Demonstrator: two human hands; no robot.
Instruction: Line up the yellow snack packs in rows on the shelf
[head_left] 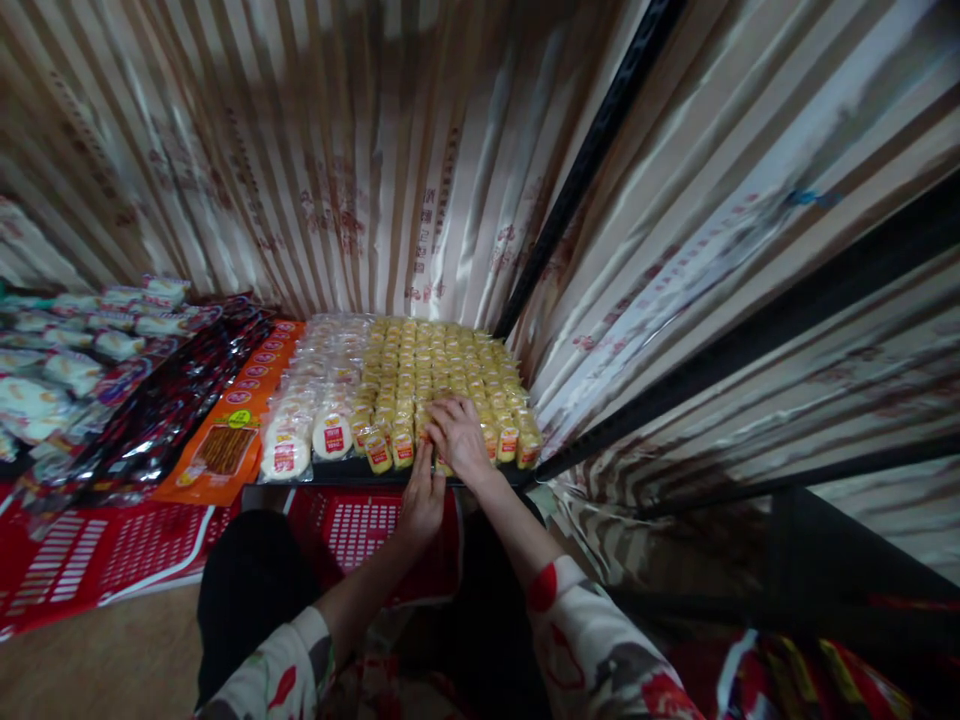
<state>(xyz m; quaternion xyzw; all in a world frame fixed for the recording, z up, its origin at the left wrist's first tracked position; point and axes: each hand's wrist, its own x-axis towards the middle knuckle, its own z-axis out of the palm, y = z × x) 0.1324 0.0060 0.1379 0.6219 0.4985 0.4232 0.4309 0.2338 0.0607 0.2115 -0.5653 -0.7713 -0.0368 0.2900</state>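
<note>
Rows of small yellow cakes in clear wrappers [442,350] stand packed together on a black shelf [337,470]. At the front edge of these rows my right hand [459,440] reaches over with bent fingers, closed on a yellow wrapped cake that it mostly hides. Just below and to its left, my left hand [422,505] points upward with its fingers stretched out, the tips touching the front of the same row. Left of the yellow rows lie round white wrapped cakes [332,436] with red labels.
An orange snack pouch [225,440], dark shiny packets [169,420] and white-wrapped packets [71,370] lie further left. Red baskets [360,525] stand below the shelf. A black upright post [577,190] rises at the back right, before striped, printed sheeting [337,150].
</note>
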